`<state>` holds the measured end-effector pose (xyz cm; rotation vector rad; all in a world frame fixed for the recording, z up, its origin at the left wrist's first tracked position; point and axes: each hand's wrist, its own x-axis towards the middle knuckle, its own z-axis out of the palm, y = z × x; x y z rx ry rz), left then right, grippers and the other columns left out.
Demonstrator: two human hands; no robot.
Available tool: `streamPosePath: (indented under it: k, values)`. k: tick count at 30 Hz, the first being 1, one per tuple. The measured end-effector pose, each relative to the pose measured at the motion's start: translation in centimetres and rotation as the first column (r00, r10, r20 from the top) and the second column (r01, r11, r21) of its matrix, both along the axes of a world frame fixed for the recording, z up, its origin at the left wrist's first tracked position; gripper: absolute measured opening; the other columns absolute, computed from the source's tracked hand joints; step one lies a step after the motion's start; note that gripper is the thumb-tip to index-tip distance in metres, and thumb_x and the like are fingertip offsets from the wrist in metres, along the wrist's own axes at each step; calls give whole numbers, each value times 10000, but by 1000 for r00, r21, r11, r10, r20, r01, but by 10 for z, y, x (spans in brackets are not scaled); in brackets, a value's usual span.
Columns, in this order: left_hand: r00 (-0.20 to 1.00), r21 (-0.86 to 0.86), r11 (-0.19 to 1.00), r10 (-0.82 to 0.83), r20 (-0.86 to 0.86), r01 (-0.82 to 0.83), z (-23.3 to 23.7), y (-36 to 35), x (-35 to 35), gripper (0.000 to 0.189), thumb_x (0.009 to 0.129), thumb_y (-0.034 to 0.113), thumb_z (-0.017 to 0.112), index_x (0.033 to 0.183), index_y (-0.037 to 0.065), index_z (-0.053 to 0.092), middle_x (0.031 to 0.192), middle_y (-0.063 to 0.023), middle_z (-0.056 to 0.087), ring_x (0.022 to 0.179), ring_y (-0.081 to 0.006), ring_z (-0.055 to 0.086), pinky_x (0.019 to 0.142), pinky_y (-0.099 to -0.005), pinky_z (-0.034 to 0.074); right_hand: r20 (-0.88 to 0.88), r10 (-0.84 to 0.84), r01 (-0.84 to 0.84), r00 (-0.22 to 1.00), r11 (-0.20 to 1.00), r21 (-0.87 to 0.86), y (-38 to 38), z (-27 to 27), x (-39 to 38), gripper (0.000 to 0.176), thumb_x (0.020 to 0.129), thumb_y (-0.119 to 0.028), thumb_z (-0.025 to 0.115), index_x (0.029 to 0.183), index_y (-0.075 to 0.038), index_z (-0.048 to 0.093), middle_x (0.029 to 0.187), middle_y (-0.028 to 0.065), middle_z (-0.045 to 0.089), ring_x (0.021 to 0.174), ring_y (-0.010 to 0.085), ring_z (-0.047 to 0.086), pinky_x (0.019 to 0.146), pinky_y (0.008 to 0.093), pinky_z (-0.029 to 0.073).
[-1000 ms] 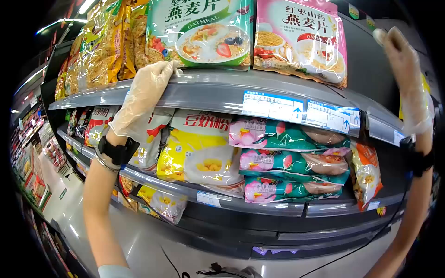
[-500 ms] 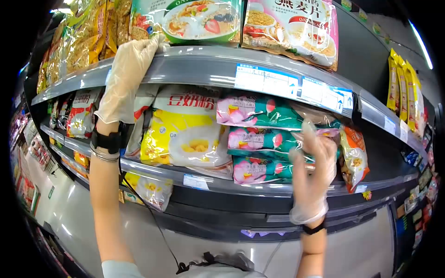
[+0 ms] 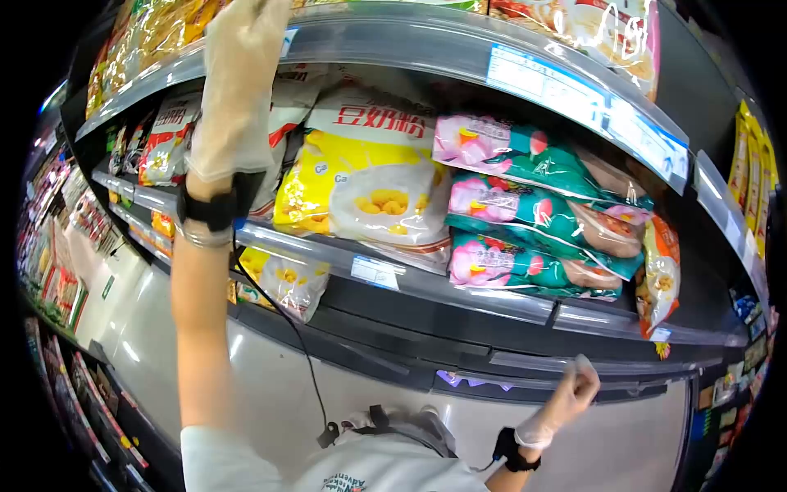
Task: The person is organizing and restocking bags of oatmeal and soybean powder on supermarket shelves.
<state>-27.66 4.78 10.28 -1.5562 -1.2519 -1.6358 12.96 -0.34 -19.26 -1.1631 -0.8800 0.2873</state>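
My left hand (image 3: 242,90), in a thin see-through glove, reaches up across the front edge of the upper shelf (image 3: 385,41), below the bags standing there. Its fingers are blurred and cut off at the top of the view. Low on the right, my gloved right hand (image 3: 564,402) hangs in front of the lower shelves with its fingers curled in, and nothing shows in it. Above it lies a stack of green and pink bags (image 3: 533,205) on the middle shelf. Left of the stack leans a yellow and white bag of soy milk powder (image 3: 361,180).
An orange and white bag (image 3: 658,275) stands right of the stack, overhanging the shelf lip. Price labels (image 3: 566,90) line the shelf edges. Another yellow bag (image 3: 287,279) sits on a lower shelf. Yellow packets (image 3: 746,176) hang at far right. A black cable (image 3: 299,336) runs down from my left wrist.
My right hand has dropped from the green and pink bags to low in front of the shelves, its fingers curling in. The view has tilted down, and my left hand sits higher in it.
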Motion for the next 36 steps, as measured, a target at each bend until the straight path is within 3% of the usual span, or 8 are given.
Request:
streamPosePath:
  k: [3, 6, 7, 11, 12, 15, 25, 36]
  values:
    - [997, 216, 974, -71, 16, 66, -49, -31, -3, 306, 945, 166, 422, 1027, -10, 658, 1013, -85, 662, 946, -172, 600, 858, -270, 430, -27, 37, -36, 999, 998, 51, -12, -29, 39, 147, 833, 93, 508, 898, -33, 470, 968, 84, 546, 837, 122, 510, 803, 261, 478]
    - [959, -188, 977, 149, 242, -104, -145, -72, 22, 222, 922, 90, 445, 939, -55, 611, 931, -113, 645, 859, -185, 574, 824, -303, 429, -100, -12, 17, 995, 999, 40, -15, -39, 49, 162, 833, 100, 501, 868, -51, 450, 865, 38, 483, 785, 107, 469, 810, 270, 485]
    - [968, -168, 984, -20, 252, 64, -176, -74, 27, 196, 919, 88, 452, 927, -52, 589, 873, -109, 625, 809, -194, 550, 778, -299, 426, -110, -60, 61, 992, 998, 10, -16, -37, 48, 176, 839, 93, 512, 832, -60, 426, 825, 19, 427, 757, 101, 431, 819, 273, 480]
    - [813, -489, 854, 155, 561, 175, -276, -107, 39, 155, 896, 56, 498, 949, -60, 586, 858, -156, 614, 809, -259, 584, 765, -319, 446, -30, -142, 134, 989, 974, -181, -15, -35, 57, 206, 900, 13, 513, 779, -63, 364, 792, 16, 347, 755, 112, 367, 892, 290, 439]
    - [764, -504, 853, 234, 602, 136, -308, -113, 32, 161, 908, 70, 495, 903, -63, 586, 827, -152, 617, 773, -224, 584, 743, -306, 450, -62, -61, 61, 996, 998, 0, -5, -43, 59, 249, 914, -6, 505, 748, -67, 330, 763, 2, 296, 713, 116, 289, 827, 235, 413]
    - [582, -426, 889, 259, 771, 169, -323, -143, 38, 185, 917, 90, 494, 833, -53, 577, 754, -133, 612, 710, -177, 568, 677, -296, 447, -43, -87, 83, 995, 993, -79, 5, -9, 26, 272, 925, -15, 489, 720, -56, 315, 733, -13, 273, 686, 110, 266, 740, 194, 363]
    - [601, -568, 809, 530, 598, -148, -275, -180, 56, 258, 896, 128, 566, 695, -19, 497, 583, -105, 537, 552, -151, 495, 530, -323, 404, 6, 372, -370, 928, 925, -88, 45, -61, -2, 381, 882, -11, 583, 667, -80, 275, 696, -27, 225, 656, 95, 239, 611, 219, 314]
    - [601, -708, 658, 682, 417, -255, -289, -205, 48, 355, 837, 159, 648, 625, -9, 418, 537, -170, 400, 481, -285, 323, 460, -382, 313, -67, 483, -488, 873, 869, -86, 31, -47, -39, 286, 867, 32, 535, 719, -71, 312, 739, -9, 231, 693, 92, 252, 808, 224, 400]
